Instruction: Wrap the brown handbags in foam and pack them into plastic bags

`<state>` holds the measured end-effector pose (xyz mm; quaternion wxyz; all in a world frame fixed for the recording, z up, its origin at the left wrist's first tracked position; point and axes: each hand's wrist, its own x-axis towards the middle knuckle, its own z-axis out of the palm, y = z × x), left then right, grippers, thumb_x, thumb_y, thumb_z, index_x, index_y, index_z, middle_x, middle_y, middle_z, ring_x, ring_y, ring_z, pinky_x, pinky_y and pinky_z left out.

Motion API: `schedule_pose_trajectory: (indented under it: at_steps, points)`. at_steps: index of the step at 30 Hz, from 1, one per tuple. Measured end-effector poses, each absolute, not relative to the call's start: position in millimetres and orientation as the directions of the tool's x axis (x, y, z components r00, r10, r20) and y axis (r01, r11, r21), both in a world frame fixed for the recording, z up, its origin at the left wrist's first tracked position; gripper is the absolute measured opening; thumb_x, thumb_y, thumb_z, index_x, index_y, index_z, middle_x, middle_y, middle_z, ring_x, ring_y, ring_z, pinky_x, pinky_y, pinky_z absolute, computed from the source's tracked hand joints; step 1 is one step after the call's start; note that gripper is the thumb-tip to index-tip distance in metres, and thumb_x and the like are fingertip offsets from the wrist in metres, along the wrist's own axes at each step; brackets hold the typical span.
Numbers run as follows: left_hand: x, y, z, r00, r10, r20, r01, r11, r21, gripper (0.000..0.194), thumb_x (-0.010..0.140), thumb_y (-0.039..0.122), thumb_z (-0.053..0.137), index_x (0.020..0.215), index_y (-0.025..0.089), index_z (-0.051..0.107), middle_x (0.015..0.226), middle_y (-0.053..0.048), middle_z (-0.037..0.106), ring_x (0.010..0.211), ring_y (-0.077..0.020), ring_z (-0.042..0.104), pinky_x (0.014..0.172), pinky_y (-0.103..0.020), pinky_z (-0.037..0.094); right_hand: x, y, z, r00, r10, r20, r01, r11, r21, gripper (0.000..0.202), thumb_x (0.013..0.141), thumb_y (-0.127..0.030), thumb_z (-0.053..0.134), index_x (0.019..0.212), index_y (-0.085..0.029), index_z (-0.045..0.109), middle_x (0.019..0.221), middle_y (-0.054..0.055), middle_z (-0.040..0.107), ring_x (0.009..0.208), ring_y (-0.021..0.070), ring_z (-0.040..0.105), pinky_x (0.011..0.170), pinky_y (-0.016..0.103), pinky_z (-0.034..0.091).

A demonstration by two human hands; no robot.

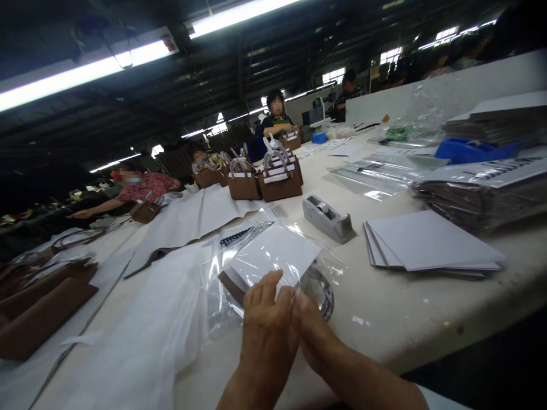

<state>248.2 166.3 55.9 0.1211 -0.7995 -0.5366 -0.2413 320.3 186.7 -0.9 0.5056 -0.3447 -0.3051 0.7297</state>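
Clear bag on table, white card and brown item inside (showing through glossy plastic). Left hand and right hand, close together, pinch bag's near edge. Tape dispenser beyond; card stack right.

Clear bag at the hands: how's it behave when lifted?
Probably floppy: the clear bag wrinkles at its edges. Likely slippery, given its glossy glare. The flat, straight-edged white card beneath its film may stiffen the middle.

No word is readable with certainty. Dark lettering stands on the wrapped package at right; other dark marks show through the clear plastic bag, also unclear.
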Motion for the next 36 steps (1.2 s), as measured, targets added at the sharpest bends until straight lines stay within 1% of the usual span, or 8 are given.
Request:
schedule_pose_trajectory:
  at_steps: [8, 15, 19, 21, 24, 30, 33, 36]
  points:
    - [229, 193, 40, 0.229, 0.939, 0.257, 0.953, -0.27, 0.137, 0.039, 0.083, 0.029, 0.044, 0.119, 0.013, 0.048, 0.124, -0.015, 0.051, 0.116, -0.0256, 0.046, 0.096, -0.046, 0.039, 305, 189, -4, -0.264, 0.927, -0.265, -0.531, -0.369, -0.762, 0.03, 0.077, -0.043, 0.05, 0.086, -0.015, 0.057, 0.078, 0.005, 0.061, 0.07, 0.0167, 0.057, 0.056, 0.025, 0.046]
    - [224, 214, 35, 0.333, 0.922, 0.196, 0.937, -0.347, 0.037, 0.032, 0.085, 0.03, 0.036, 0.105, 0.017, 0.057, 0.113, -0.009, 0.059, 0.11, -0.024, 0.052, 0.089, -0.039, 0.045, 330, 188, 1, -0.45, 0.848, -0.282, -0.366, -0.462, -0.808, 0.031, 0.076, -0.033, 0.05, 0.102, -0.016, 0.051, 0.064, 0.001, 0.059, 0.05, 0.0146, 0.058, 0.046, 0.027, 0.047]
    - [218, 221, 16, 0.353, 0.91, 0.216, 0.935, -0.352, -0.045, 0.039, 0.085, 0.039, 0.036, 0.111, 0.016, 0.053, 0.117, -0.014, 0.055, 0.112, -0.0283, 0.049, 0.085, -0.042, 0.045, 420, 187, -7, -0.261, 0.964, -0.041, 0.102, -0.015, -0.995, 0.03, 0.081, -0.038, 0.046, 0.101, -0.017, 0.055, 0.076, 0.005, 0.063, 0.059, 0.0165, 0.061, 0.055, 0.032, 0.051]
    - [219, 217, 10, 0.322, 0.919, 0.226, 0.947, -0.311, -0.081, 0.05, 0.084, 0.048, 0.035, 0.118, 0.014, 0.048, 0.124, -0.017, 0.049, 0.116, -0.0303, 0.045, 0.087, -0.045, 0.043, 485, 198, -17, -0.125, 0.969, 0.215, 0.546, 0.248, -0.8, 0.036, 0.08, -0.037, 0.052, 0.109, -0.017, 0.055, 0.102, 0.009, 0.062, 0.094, 0.0208, 0.058, 0.087, 0.038, 0.044]
    - [222, 210, 9, 0.297, 0.93, 0.218, 0.955, -0.283, -0.093, 0.059, 0.081, 0.055, 0.035, 0.123, 0.015, 0.043, 0.13, -0.017, 0.043, 0.12, -0.0315, 0.04, 0.09, -0.046, 0.04, 577, 230, -35, -0.178, 0.974, 0.141, 0.917, 0.216, -0.335, 0.06, 0.077, -0.031, 0.057, 0.131, -0.016, 0.038, 0.139, 0.013, 0.031, 0.13, 0.0251, 0.024, 0.106, 0.047, 0.016]
    - [224, 207, 19, 0.31, 0.916, 0.257, 0.951, -0.292, -0.104, 0.073, 0.073, 0.063, 0.042, 0.127, 0.015, 0.039, 0.131, -0.016, 0.044, 0.116, -0.0368, 0.043, 0.088, -0.054, 0.039, 674, 292, -53, -0.337, 0.938, -0.083, 0.91, 0.302, -0.285, 0.079, 0.066, -0.037, 0.067, 0.134, -0.015, 0.035, 0.14, 0.014, 0.029, 0.13, 0.0287, 0.024, 0.105, 0.046, 0.019]
    - [242, 194, 23, 0.367, 0.819, 0.442, 0.928, -0.354, -0.114, 0.068, 0.072, 0.056, 0.05, 0.126, 0.017, 0.04, 0.132, -0.016, 0.041, 0.117, -0.0387, 0.041, 0.093, -0.06, 0.03, 689, 309, -52, -0.432, 0.889, -0.149, 0.875, 0.373, -0.308, 0.08, 0.062, -0.046, 0.068, 0.132, -0.02, 0.039, 0.139, 0.01, 0.033, 0.129, 0.028, 0.027, 0.105, 0.042, 0.024]
    - [285, 171, 19, 0.386, 0.663, 0.641, 0.853, -0.521, 0.025, 0.055, 0.074, 0.041, 0.058, 0.124, 0.023, 0.043, 0.127, -0.01, 0.048, 0.115, -0.0297, 0.046, 0.099, -0.046, 0.033, 696, 318, -51, -0.481, 0.861, -0.165, 0.851, 0.412, -0.327, 0.076, 0.064, -0.051, 0.065, 0.131, -0.023, 0.041, 0.138, 0.006, 0.033, 0.129, 0.0274, 0.026, 0.106, 0.042, 0.024]
